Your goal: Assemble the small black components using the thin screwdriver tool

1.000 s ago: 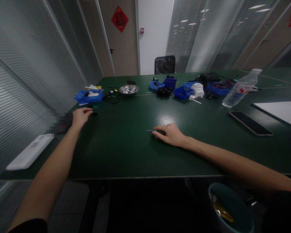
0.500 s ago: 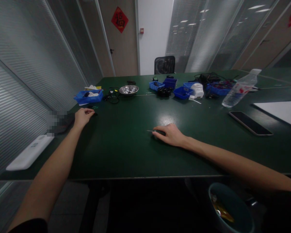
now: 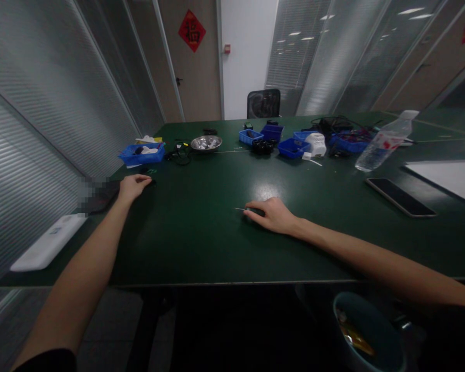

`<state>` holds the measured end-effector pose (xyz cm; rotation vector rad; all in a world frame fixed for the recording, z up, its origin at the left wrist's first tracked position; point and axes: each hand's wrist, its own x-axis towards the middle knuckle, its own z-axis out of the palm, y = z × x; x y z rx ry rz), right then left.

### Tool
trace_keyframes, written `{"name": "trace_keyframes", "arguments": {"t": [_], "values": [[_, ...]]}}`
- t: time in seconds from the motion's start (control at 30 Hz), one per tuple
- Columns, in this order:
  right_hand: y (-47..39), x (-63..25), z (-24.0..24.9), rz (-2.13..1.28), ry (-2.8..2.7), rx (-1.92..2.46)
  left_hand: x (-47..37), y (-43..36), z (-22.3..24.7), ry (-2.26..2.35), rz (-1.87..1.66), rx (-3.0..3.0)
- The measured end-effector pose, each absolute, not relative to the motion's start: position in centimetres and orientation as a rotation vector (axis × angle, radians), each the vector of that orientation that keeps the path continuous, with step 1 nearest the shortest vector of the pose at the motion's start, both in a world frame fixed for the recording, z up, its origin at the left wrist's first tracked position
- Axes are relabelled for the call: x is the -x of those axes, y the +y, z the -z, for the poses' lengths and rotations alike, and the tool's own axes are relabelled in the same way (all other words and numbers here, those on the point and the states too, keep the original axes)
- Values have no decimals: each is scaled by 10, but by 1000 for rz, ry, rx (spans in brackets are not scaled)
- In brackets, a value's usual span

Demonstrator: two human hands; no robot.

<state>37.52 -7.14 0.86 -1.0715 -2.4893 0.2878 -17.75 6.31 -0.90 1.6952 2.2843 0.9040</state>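
1. Green surface (image 3: 201,232) spans the middle of the view; the forearms reach over it from either side, and the right one seems to rest its weight there for steadiness.
2. Teal bin (image 3: 389,336), below the near edge, probably set there to be within reach of the seat.
3. Blue tray (image 3: 141,157), just beyond the left hand, with loose bits in it, likely to stop them scattering.
4. Right hand (image 3: 274,214), low on the surface, its fingers wrapped round a dark handle.
5. Left hand (image 3: 130,187), stretched well forward, thumb and fingers brought together in a pinch.
6. Thin-shafted tool (image 3: 257,211), in the right hand, shaft pointing left, apparently held to leave its tip free.
7. Small dark piece (image 3: 153,182), at the left fingertips; whether they grip it, I cannot tell.
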Motion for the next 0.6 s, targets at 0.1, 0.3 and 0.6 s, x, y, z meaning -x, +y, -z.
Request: {"name": "trace_keyframes", "arguments": {"t": [0.1,0.3,0.6], "values": [[-71,-375,-8,-271,-2491,1074,177,63,8,2278,-907,-1675],[-71,-375,-7,-271,-2490,1071,177,62,8,2253,-906,-1699],[-70,-376,-6,-279,-2498,1075,184,66,16,2258,-962,-1636]]}}
